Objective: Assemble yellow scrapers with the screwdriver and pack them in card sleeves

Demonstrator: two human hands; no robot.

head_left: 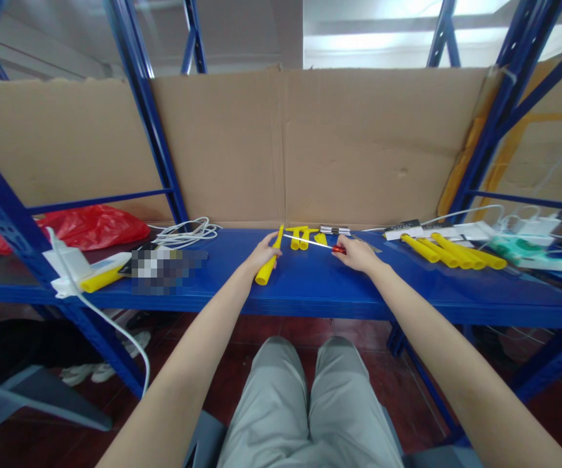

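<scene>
My left hand is closed around a yellow tapered tube, whose wide open end points toward me and whose thin end points at the cardboard. My right hand grips the red handle of a screwdriver. The long metal shaft reaches leftward, its tip close to the upper part of the held tube; whether they touch I cannot tell. Just beyond the shaft lie yellow T-shaped pieces and a small yellow part. A stack of black and white items sits behind them.
Several yellow tubes lie on the blue bench at right, near white boxes and cables. To the left are a coiled white cable, another yellow tube and a red plastic bag. A cardboard panel stands behind.
</scene>
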